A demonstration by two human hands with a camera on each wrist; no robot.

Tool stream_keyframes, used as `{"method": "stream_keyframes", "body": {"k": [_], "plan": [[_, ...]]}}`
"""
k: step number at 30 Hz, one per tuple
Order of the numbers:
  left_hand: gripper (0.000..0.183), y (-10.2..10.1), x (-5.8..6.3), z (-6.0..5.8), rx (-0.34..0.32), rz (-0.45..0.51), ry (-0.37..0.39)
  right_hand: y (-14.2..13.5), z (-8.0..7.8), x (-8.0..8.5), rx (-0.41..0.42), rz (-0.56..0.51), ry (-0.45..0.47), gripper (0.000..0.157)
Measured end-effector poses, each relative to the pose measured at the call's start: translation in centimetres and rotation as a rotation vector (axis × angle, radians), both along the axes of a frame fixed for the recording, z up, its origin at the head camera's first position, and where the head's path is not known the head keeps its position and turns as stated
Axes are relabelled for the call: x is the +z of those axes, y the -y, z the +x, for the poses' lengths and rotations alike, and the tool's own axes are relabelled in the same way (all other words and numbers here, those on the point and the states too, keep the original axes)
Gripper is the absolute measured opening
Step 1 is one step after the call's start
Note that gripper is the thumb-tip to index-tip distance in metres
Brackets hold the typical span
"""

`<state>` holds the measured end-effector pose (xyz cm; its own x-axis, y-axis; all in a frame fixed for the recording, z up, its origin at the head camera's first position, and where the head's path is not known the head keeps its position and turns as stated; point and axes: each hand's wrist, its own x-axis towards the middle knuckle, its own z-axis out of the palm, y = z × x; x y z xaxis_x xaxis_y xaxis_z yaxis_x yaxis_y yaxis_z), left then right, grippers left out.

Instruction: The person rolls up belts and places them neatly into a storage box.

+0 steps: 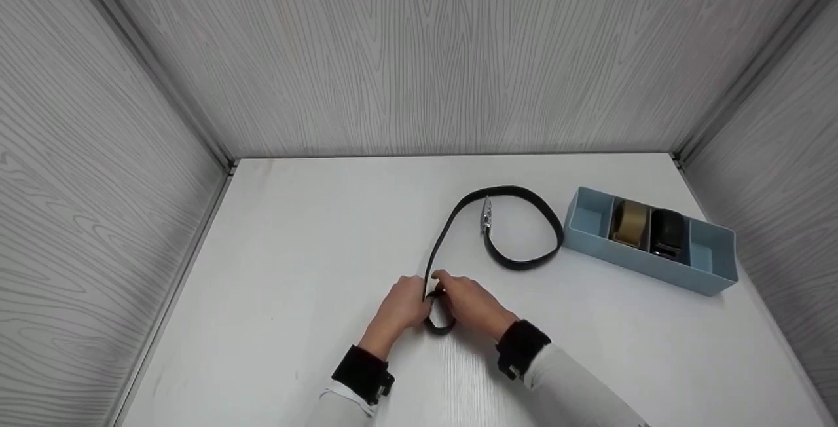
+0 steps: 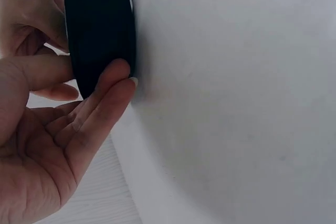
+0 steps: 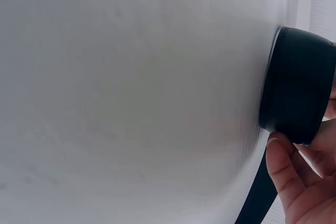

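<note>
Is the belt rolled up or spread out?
Partly rolled: the belt is looped small at one end, while the end with its buckle curves wide.

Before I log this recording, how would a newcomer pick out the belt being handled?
On the white table, left of the blue box, the left hand and right hand hold one looped end of the black belt. Unlike the tan roll and black roll in the box, it lies mostly unrolled, a silver buckle at its other end.

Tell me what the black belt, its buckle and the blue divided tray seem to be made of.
Black belt: probably leather or imitation, smooth, softly sheened, stitch-like edge marks. Buckle: likely polished metal, silvery with bright glints. Blue divided tray: seemingly plastic, satin, thin, evenly coloured walls.
</note>
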<state>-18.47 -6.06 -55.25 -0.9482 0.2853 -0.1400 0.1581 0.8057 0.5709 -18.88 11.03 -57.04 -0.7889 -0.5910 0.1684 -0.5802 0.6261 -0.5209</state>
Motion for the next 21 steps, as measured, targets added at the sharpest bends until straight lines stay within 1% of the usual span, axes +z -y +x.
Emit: {"method": "stream_keyframes", "body": {"k": [4, 8, 11, 13, 16, 18, 21], "plan": [[0.013, -0.2, -0.1, -0.2, 0.041, -0.021, -0.038, -0.1, 0.0, -0.2, -0.025, -0.018, 0.009, 0.029], [0.010, -0.3, -0.2, -0.2, 0.050, -0.064, -0.076, -0.3, 0.0, -0.1, -0.084, -0.050, 0.064, 0.014], [0.010, -0.3, -0.3, -0.1, 0.070, -0.064, -0.093, -0.5, 0.1, 0.2, -0.122, -0.056, 0.120, 0.011], [0.010, -0.3, -0.4, 0.0, 0.076, -0.057, -0.095, -0.5, 0.3, 0.6, -0.120, -0.048, 0.153, 0.013], [0.009, -0.4, -0.3, 0.0, 0.052, -0.071, -0.090, -0.3, 0.7, 0.9, -0.078, -0.037, 0.176, 0.022], [0.011, -0.4, -0.2, 0.0, 0.016, -0.084, -0.098, -0.1, 0.8, 0.9, -0.046, -0.037, 0.168, 0.030], [0.013, -0.3, 0.0, -0.2, -0.035, -0.101, -0.109, 0.3, 0.6, 0.9, -0.003, -0.045, 0.116, 0.032]]}}
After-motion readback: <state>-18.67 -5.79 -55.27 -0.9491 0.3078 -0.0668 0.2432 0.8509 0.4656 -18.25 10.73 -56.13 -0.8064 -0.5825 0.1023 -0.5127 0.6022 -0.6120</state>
